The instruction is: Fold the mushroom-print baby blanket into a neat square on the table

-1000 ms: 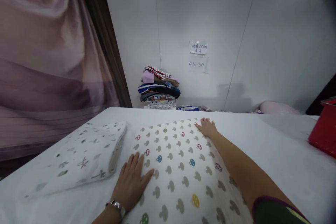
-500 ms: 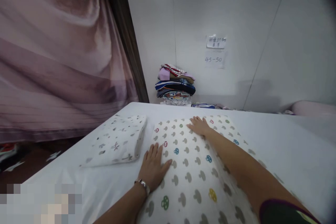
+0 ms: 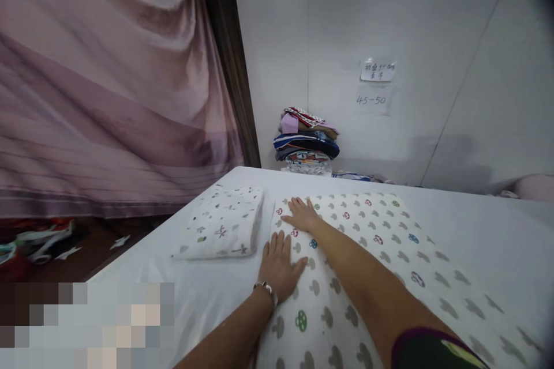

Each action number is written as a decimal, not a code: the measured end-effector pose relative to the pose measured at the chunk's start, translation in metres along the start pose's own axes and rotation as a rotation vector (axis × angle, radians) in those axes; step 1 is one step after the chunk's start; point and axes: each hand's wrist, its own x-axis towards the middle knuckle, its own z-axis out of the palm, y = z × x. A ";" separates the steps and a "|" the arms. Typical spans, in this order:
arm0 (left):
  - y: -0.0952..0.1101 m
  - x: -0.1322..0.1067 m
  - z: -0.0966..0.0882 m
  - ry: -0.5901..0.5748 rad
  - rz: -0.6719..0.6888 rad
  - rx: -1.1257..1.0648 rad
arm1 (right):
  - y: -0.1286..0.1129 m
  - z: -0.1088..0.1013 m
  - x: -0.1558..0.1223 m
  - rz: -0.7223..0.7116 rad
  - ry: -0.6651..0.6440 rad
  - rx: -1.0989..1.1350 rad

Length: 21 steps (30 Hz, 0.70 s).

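Observation:
A white cloth (image 3: 376, 225) printed with grey and coloured mushrooms lies spread over the white table. My left hand (image 3: 281, 265) rests flat on its left edge, fingers apart, with a metal bracelet at the wrist. Farther up, my right hand (image 3: 303, 216) presses flat near the cloth's far left corner, its fingers spread. Under my right forearm the fabric is partly hidden. Left of both hands lies a folded white cloth (image 3: 225, 222) with small leaf and plant prints; neither hand touches it.
Behind the table a stack of folded textiles (image 3: 306, 141) stands by the wall. The white tabletop (image 3: 242, 179) ends at a slanting left edge. A pink curtain (image 3: 108, 86) hangs on the left. Two paper notes (image 3: 377, 69) are on the wall.
My right hand has moved left across the mushroom cloth, closer to my left hand. More of the cloth's right side now shows. The view has turned slightly left.

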 end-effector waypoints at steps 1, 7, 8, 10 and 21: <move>0.000 0.000 0.000 -0.005 -0.003 -0.005 | -0.002 -0.001 0.000 0.012 -0.014 0.002; -0.002 0.001 0.001 -0.034 -0.004 -0.066 | -0.001 -0.007 -0.052 -0.009 0.045 0.028; -0.002 0.001 0.001 -0.032 0.001 -0.072 | 0.001 -0.005 -0.070 -0.011 0.047 0.035; -0.003 0.002 0.001 -0.029 0.006 -0.079 | 0.013 0.000 -0.113 0.016 0.049 0.042; 0.002 0.006 -0.015 -0.120 0.016 -0.072 | 0.157 0.025 -0.394 0.664 0.205 -0.028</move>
